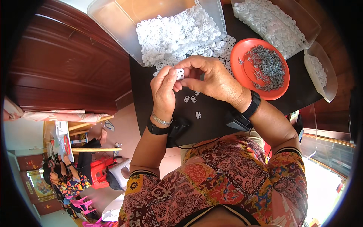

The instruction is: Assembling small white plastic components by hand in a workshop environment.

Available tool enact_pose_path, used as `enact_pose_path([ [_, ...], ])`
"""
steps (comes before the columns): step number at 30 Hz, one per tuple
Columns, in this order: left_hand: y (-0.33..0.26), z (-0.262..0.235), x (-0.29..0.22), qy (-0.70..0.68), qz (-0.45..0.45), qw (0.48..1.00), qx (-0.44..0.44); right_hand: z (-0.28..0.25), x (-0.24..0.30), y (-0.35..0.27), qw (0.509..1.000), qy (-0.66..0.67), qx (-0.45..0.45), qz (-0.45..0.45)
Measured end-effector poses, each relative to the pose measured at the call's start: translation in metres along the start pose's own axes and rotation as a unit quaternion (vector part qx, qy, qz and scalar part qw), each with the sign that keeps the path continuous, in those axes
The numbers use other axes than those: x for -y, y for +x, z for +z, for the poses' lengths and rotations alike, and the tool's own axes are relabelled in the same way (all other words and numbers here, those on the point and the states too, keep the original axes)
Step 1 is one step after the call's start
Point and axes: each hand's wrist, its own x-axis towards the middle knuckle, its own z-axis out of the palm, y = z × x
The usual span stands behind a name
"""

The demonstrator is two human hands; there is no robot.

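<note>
Tall dark-red panelled woodwork (68, 56) looming left; pinkish floor (124, 121); red plastic stool (99, 174), pink plastic chair (85, 204) farther back; framed picture (41, 185) behind; glaring daylight (325, 189) at right.

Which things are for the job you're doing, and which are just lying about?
Seem for the job:
white piece in the left hand, right hand beside it
clear bin of white pieces
orange plate of metal bits

Seem just around:
red stool
pink chair

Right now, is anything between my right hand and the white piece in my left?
Nothing visible: your left hand pinches the white piece, and your right hand curves in close beside it. Whether it touches the piece, I can't tell.
</note>
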Motion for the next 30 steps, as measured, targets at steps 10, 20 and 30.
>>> enact_pose_path([
  [10,-0.001,0.0003,0.0041,-0.041,-0.003,0.999,0.014,0.0063,-0.0053,-0.0032,0.991,-0.1,-0.051,-0.074],
  [20,-0.0049,-0.001,-0.0013,-0.076,0.025,0.996,0.032,0.0065,-0.0032,-0.0027,0.988,-0.079,-0.044,-0.125],
  [30,-0.005,0.0025,-0.0023,-0.134,0.001,0.99,0.053,-0.0017,-0.0007,-0.0027,0.979,-0.113,-0.034,-0.167],
])
